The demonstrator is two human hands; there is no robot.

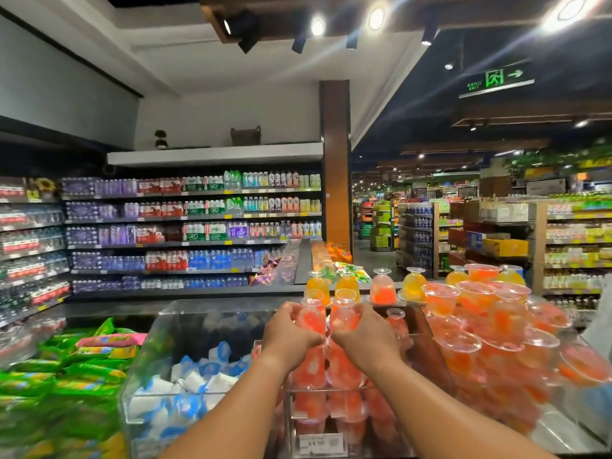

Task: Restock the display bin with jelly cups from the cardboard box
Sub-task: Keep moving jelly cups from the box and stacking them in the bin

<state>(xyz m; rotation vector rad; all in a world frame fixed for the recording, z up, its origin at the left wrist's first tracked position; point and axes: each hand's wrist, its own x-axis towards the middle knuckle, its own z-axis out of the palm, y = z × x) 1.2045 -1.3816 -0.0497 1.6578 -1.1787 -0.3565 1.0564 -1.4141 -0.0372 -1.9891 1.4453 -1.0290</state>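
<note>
both hands are up over the clear display bin (331,390) now, the left hand (288,329) curled round a red jelly cup (312,318) and the right hand (366,332) curled round a second red cup (344,314) just beside it, the two cups almost touching, stems pointing up; under them the bin is stacked with more red cups, a price tag (320,443) on its front; along the back ledge stands a row of orange and yellow cups (347,283), upside down; to the right a heaped pile of red cups (490,326) spills high; to the left sits a clear bin of blue-and-white packets (198,379), and beyond that green packets (76,376); drink shelves (185,226) line the far wall
</note>
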